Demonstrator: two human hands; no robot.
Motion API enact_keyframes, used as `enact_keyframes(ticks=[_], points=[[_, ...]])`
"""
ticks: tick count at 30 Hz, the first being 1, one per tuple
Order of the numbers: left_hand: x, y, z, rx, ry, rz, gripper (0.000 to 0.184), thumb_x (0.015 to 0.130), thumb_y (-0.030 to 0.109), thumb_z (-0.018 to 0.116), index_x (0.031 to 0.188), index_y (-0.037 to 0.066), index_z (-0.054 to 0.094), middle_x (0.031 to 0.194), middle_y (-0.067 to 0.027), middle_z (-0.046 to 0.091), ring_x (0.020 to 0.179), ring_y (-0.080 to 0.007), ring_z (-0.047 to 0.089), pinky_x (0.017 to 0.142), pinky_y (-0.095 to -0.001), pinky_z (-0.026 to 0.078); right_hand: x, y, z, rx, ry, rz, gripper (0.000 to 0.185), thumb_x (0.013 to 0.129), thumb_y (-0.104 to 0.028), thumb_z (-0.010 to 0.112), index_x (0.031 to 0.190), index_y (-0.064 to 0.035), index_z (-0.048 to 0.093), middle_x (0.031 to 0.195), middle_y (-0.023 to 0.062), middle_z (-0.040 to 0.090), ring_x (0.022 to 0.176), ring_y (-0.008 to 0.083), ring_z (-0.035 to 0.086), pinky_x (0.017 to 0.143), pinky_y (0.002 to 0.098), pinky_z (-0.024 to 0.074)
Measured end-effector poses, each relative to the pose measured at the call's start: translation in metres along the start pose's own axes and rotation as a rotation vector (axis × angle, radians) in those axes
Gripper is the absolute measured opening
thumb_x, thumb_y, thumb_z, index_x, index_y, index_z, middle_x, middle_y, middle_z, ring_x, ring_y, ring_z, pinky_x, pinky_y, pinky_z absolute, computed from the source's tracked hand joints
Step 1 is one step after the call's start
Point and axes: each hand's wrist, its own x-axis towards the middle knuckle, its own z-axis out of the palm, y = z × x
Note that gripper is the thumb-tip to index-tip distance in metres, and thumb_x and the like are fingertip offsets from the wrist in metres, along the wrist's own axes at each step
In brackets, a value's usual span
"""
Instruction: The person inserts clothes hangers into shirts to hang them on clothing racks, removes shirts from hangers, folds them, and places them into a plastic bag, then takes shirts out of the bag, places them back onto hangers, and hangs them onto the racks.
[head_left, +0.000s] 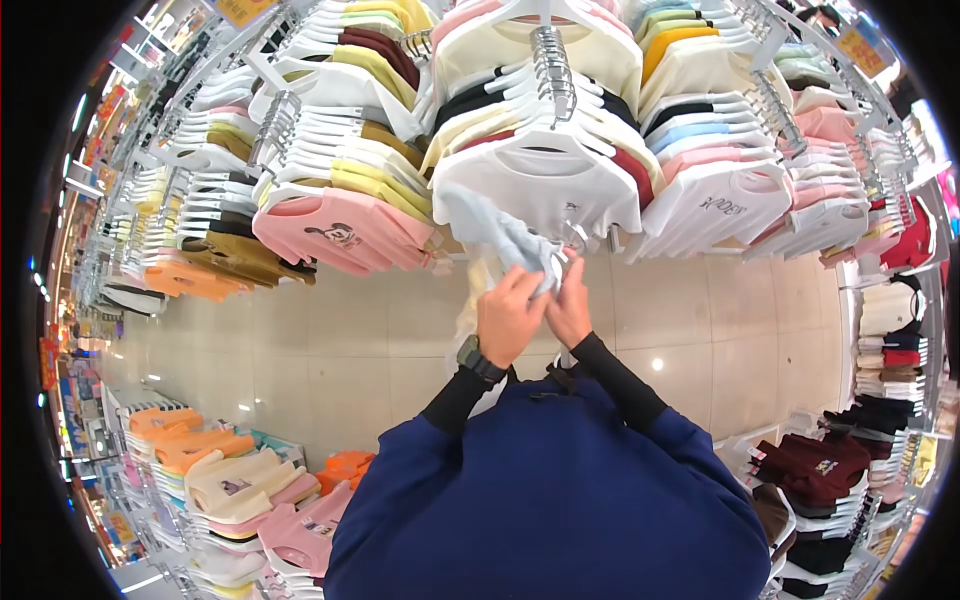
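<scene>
My left hand (508,318), with a dark watch on its wrist, is closed on a light blue-grey garment (505,237). Folds of it hang out beyond my fingers, so its full shape is unclear. Close beside, my right hand (570,305) pinches a white clothes hanger (559,268) at the garment's edge, its metal hook (578,238) pointing away from me. Part of the hanger is hidden by cloth and fingers. Just past my hands, a white shirt (535,190) hangs at the front of the middle rail.
Rails of shirts on white hangers stand ahead, including a pink printed shirt (340,230) on the left and a white lettered one (715,208) on the right. Behind me are more racks, with orange shirts (200,440) and a maroon top (815,465). Tiled floor (690,340) lies between.
</scene>
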Motion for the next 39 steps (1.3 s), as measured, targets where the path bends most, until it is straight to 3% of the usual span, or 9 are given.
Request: enact_keyframes(ticks=[1, 8, 13, 22, 30, 33, 36, 37, 39], points=[[0.0, 0.002, -0.002, -0.025, -0.021, 0.018, 0.021, 0.079, 0.012, 0.069, 0.1, 0.007, 0.068, 0.085, -0.0066, 0.061, 0.069, -0.0289, 0.064, 0.058, -0.037, 0.049, 0.005, -0.005, -0.004, -0.124, -0.017, -0.004, 0.067, 0.081, 0.003, 0.06, 0.138, -0.0055, 0.026, 0.094, 0.0226, 0.067, 0.084, 0.0353, 0.068, 0.073, 0.0392, 0.0513], [0.016, -0.007, -0.035, -0.046, -0.028, 0.109, 0.031, 0.076, 0.02, 0.077, 0.104, 0.011, 0.069, 0.088, -0.0064, 0.055, 0.074, -0.0238, 0.06, 0.063, -0.0355, 0.048, 0.025, 0.0, -0.038, -0.228, -0.113, -0.025, 0.036, 0.076, 0.001, 0.06, 0.112, 0.0007, 0.055, 0.085, 0.0225, 0.064, 0.081, 0.0397, 0.065, 0.069, 0.0398, 0.0498], [0.049, -0.024, -0.073, 0.301, -0.015, 0.047, 0.041, 0.074, 0.027, 0.079, 0.111, 0.015, 0.067, 0.093, -0.005, 0.051, 0.078, -0.0261, 0.06, 0.065, -0.0361, 0.049, 0.045, -0.019, -0.073, -0.306, -0.352, -0.066, 0.044, 0.075, -0.003, 0.062, 0.116, 0.001, 0.045, 0.083, 0.0242, 0.061, 0.082, 0.0453, 0.06, 0.07, 0.0453, 0.0475], [0.072, -0.03, -0.049, 0.43, -0.369, 0.35, 0.034, 0.076, 0.027, 0.075, 0.102, 0.01, 0.064, 0.093, -0.0076, 0.063, 0.078, -0.0303, 0.064, 0.064, -0.0406, 0.05, 0.066, -0.08, -0.084, -0.41, -0.501, -0.142, 0.036, 0.079, -0.008, 0.067, 0.105, 0.0001, 0.044, 0.086, 0.0248, 0.062, 0.082, 0.0446, 0.06, 0.069, 0.0472, 0.0473], [0.091, -0.022, -0.058, 0.272, -0.528, 0.448, 0.031, 0.079, 0.031, 0.072, 0.097, 0.008, 0.064, 0.077, -0.0111, 0.064, 0.072, -0.0323, 0.063, 0.062, -0.042, 0.049, 0.065, -0.068, -0.074, -0.324, -0.642, -0.187, 0.041, 0.087, -0.017, 0.064, 0.115, -0.0007, 0.038, 0.092, 0.0258, 0.064, 0.086, 0.0438, 0.063, 0.07, 0.0458, 0.0483], [0.096, -0.039, -0.069, 0.259, -0.567, 0.451, 0.032, 0.078, 0.033, 0.072, 0.097, 0.008, 0.065, 0.076, -0.0117, 0.063, 0.073, -0.032, 0.063, 0.063, -0.0416, 0.048, 0.071, -0.077, -0.078, -0.158, -0.85, -0.212, 0.055, 0.095, -0.038, 0.055, 0.133, -0.0033, 0.035, 0.114, 0.0244, 0.059, 0.089, 0.0369, 0.067, 0.07, 0.0405, 0.0527], [0.097, -0.035, -0.087, 0.145, -0.508, 0.437, 0.029, 0.075, 0.025, 0.075, 0.1, 0.01, 0.068, 0.081, -0.0115, 0.066, 0.076, -0.0321, 0.064, 0.067, -0.0397, 0.05, 0.083, -0.08, -0.092, 0.475, -1.129, 0.529, 0.075, 0.096, -0.059, 0.04, 0.149, -0.0078, 0.022, 0.135, 0.0204, 0.046, 0.095, 0.03, 0.068, 0.069, 0.0356, 0.0559], [0.096, -0.024, -0.096, 0.061, -0.492, 0.418, 0.028, 0.075, 0.021, 0.075, 0.1, 0.01, 0.069, 0.082, -0.011, 0.067, 0.077, -0.0322, 0.064, 0.068, -0.0392, 0.05, 0.087, -0.063, -0.091, 0.526, -1.21, 0.562, 0.083, 0.095, -0.066, 0.03, 0.153, -0.0098, 0.013, 0.141, 0.0187, 0.041, 0.097, 0.0285, 0.068, 0.068, 0.0344, 0.0571], [0.093, -0.026, -0.106, 0.07, -0.505, 0.394, 0.028, 0.072, 0.01, 0.076, 0.1, 0.009, 0.07, 0.088, -0.0081, 0.068, 0.078, -0.0328, 0.063, 0.07, -0.0368, 0.051, 0.088, -0.033, -0.085, 0.413, -1.165, 0.816, 0.076, 0.094, -0.061, 0.037, 0.147, -0.0069, 0.032, 0.132, 0.0193, 0.051, 0.097, 0.0299, 0.068, 0.066, 0.0358, 0.0565]])
